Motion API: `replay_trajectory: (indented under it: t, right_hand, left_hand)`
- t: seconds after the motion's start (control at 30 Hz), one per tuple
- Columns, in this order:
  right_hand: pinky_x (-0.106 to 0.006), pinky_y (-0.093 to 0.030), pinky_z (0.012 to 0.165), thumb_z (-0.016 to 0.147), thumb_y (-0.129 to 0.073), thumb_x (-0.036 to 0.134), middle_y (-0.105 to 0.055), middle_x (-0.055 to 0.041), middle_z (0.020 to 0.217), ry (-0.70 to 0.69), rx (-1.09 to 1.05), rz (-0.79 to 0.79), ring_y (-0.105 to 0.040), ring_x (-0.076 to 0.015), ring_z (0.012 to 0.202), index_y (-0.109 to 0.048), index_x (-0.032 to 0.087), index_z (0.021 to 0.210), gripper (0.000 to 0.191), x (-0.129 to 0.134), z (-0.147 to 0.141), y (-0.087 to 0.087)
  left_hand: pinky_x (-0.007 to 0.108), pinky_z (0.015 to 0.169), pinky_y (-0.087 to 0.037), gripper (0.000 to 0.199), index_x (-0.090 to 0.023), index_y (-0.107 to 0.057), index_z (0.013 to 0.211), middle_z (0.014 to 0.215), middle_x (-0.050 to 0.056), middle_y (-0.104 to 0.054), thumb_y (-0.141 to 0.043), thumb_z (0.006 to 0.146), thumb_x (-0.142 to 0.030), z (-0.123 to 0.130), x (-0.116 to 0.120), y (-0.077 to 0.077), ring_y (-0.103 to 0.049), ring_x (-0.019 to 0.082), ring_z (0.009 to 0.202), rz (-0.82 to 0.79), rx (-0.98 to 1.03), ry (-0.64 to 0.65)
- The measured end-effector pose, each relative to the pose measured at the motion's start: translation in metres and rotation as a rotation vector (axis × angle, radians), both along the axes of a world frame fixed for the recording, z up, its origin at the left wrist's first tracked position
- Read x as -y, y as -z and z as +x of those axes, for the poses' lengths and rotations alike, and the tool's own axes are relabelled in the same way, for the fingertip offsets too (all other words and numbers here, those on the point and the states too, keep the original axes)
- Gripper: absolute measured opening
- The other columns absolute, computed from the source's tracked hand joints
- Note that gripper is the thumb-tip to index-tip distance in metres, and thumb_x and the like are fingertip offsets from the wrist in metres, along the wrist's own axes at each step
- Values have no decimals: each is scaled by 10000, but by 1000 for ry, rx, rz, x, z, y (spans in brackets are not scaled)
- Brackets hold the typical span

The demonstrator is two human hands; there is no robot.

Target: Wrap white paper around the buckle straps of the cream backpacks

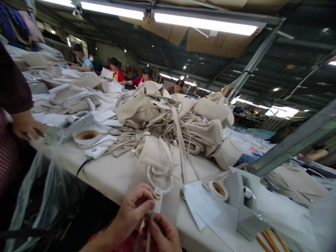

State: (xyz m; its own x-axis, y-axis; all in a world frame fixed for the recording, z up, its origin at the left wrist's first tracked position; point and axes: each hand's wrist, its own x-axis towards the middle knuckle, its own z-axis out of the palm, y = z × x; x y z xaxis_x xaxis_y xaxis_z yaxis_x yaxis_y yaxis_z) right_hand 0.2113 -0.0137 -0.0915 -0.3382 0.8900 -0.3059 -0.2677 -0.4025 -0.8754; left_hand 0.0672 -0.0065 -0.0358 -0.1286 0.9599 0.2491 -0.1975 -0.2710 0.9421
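At the table's front edge, both my hands pinch a narrow beige strap (158, 206). A round gold-coloured fitting sits near the strap's upper end. My left hand (135, 206) has thumb and fingers closed on the strap just below that fitting. Lower down, my right hand (165, 232) is closed on the strap, with its fingertips partly hidden. Thin strip ends hang below my fingers, too blurred to tell apart. Just beyond my hands lies a beige bag (153, 152) with a looped strap and a whitish ring-shaped piece.
A large heap of beige bags and straps (173, 119) fills the table's middle. Tape dispensers (78, 122) and small bowls with brown contents (86, 134) stand either side. Yellow-handled tools (270, 241) lie front right. A co-worker's hand (26, 124) rests at left; other people sit behind.
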Motion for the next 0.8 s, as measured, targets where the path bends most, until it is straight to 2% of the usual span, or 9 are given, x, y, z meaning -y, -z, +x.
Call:
replay_trajectory:
  t: [0.07,0.17,0.23,0.3,0.43,0.57,0.67,0.8]
  right_hand:
    - [-205,-446,491,623,-850,550,-681,-6,624,-1,7,44,-592,-116,518,-719,165,829,456,2,0,-7]
    - [-261,-525,644,605,-885,461,-742,-42,779,0,-56,95,-686,-181,714,-740,169,945,471,5,1,-19]
    - [-288,-543,717,628,-880,432,-761,-66,867,-8,-61,95,-708,-204,794,-736,167,1002,480,5,4,-23]
    - [-296,-552,732,681,-852,425,-764,-79,902,-20,-32,99,-713,-206,808,-717,162,1052,475,3,7,-25]
    - [-287,-562,655,712,-835,426,-749,-54,859,66,2,98,-705,-193,732,-649,159,1118,520,-4,8,-25]
    - [-335,-596,675,641,-879,441,-745,-54,901,162,-13,58,-719,-223,769,-596,169,1144,638,-5,4,-25]
    - [-352,-604,723,682,-860,424,-747,-59,950,141,-38,62,-726,-223,810,-558,183,1201,647,-5,5,-24]
    - [-351,-603,696,705,-852,399,-756,-78,964,92,-61,64,-734,-244,827,-539,187,1248,661,-6,8,-22]
  left_hand:
    - [215,639,-445,162,-182,-577,715,742,-21,-574,-734,681,-195,5,1,3,-554,120,701,-158,160,-12]
    - [215,597,-432,334,-185,-582,849,722,-35,-613,-788,588,-212,5,2,1,-547,111,645,-355,301,74]
    - [227,620,-443,344,-162,-615,850,734,-15,-654,-793,563,-225,0,3,-3,-571,115,647,-441,296,116]
    - [236,607,-437,274,-146,-621,755,674,-7,-657,-784,564,-257,-5,3,-6,-566,112,599,-507,244,144]
    - [247,559,-418,251,-154,-592,678,626,9,-671,-756,532,-277,-10,2,-10,-580,141,569,-619,137,228]
    - [259,565,-442,213,-163,-578,651,627,8,-677,-718,529,-267,-8,2,-9,-608,164,605,-630,40,283]
    - [265,563,-453,205,-169,-563,653,608,1,-668,-710,562,-280,-6,2,-6,-602,155,576,-571,12,308]
    - [254,541,-445,241,-178,-524,661,624,-1,-657,-720,543,-255,-4,0,2,-595,145,559,-541,54,320]
